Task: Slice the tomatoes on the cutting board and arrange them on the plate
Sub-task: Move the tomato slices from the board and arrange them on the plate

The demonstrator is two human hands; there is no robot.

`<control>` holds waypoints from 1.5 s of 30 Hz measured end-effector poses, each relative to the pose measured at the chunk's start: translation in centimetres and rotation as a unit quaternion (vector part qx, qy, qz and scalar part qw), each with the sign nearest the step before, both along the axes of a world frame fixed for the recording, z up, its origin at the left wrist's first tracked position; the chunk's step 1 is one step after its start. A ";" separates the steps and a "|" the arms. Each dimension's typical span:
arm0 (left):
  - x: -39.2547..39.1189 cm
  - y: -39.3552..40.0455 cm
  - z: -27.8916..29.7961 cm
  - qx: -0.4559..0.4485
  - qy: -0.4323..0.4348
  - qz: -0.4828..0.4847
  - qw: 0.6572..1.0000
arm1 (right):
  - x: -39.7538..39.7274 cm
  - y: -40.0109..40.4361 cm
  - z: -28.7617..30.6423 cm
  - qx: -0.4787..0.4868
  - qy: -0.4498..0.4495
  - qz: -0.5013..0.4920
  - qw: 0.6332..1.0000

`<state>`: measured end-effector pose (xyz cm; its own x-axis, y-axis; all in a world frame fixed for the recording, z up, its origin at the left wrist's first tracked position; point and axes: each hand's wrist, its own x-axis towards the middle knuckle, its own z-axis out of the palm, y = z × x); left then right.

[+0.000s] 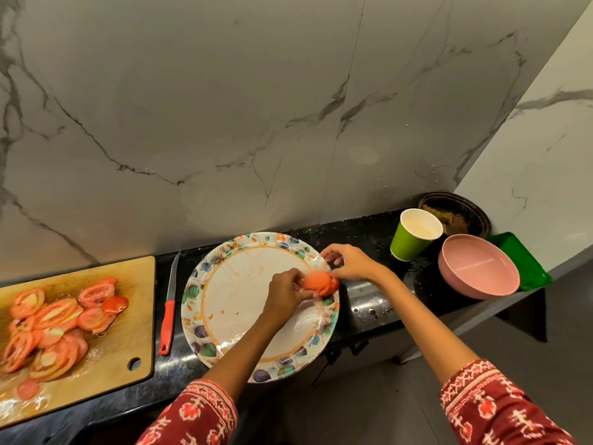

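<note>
Two hands meet over one landmark, the round white plate with a painted leaf border (pixel 224 319), which rests on the black speckled stone bench (pixel 369 303).

Item 1: red tomato slices, a small stack (pixel 321 283), at the plate's right rim. Left hand (pixel 285 293) fingers pinched on the stack's left side; right hand (pixel 349 263) fingers at its right side and on the rim, apparently steadying the same pieces. Both appear closed on the stack, though exact contact is blurred.

Item 2: heap of cut tomato rounds (pixel 54 326), on the wooden cutting board with a hanging hole (pixel 128 284), left of the plate. Not yet transferred.

Item 3: narrow knife with a red plastic handle (pixel 169 316), lying between board and plate, untouched.

Item 4: green paper cup (pixel 407 242), pale pink bowl (pixel 475 271), green tray (pixel 526 264) and a dark round pan (pixel 462 213), all right of the plate.

Handling, as judged: slices are light, soft, wet and slippery; pulp tears and seeds spill under pressure. Take each by the firmer skin edge, thumb and fingertip opposed, or lift a few from beneath. Lay flat, overlapping along the rim. Plate centre shows juice smears only, so arranging looks barely begun.
</note>
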<state>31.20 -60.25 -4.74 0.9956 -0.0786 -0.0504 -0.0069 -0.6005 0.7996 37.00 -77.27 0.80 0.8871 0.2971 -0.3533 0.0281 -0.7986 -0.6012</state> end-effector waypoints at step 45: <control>-11.4 29.9 3.4 0.042 -0.053 0.296 0.953 | -6.3 27.1 1.6 0.131 -0.183 0.222 0.949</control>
<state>19.75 -30.32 -1.37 0.8645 0.4974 0.0723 0.2740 -0.5870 0.7618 30.65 -50.16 2.35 0.7034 0.7048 0.0924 0.5717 -0.4837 -0.6628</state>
